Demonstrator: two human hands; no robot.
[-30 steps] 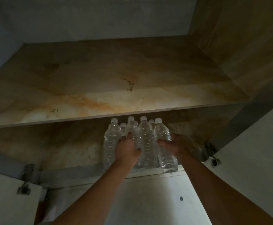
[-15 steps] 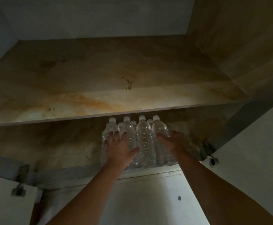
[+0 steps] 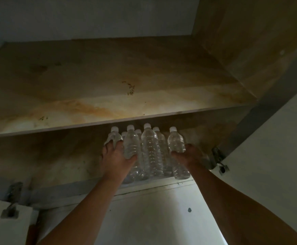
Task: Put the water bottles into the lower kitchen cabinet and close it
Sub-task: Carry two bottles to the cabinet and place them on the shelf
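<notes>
Hands (image 3: 116, 160) (image 3: 188, 156) around dim, partly hidden bottles (image 3: 151, 149)

The water bottles (image 3: 150, 147) are clear, glossy plastic with ribbed walls and matt white plastic caps (image 3: 146, 125). The shelf (image 3: 108, 82) above them is smooth wood-look board, stained orange-brown, with a faint sheen near its front edge. The cabinet floor (image 3: 47, 152) shows the same blotched wood finish. The hinges (image 3: 218, 159) are dull grey metal. The doors (image 3: 276, 165) are plain, smooth, matt white.

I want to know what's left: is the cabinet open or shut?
Open. The right door is swung outward on its hinge, and the water bottles inside are in plain view.
</notes>
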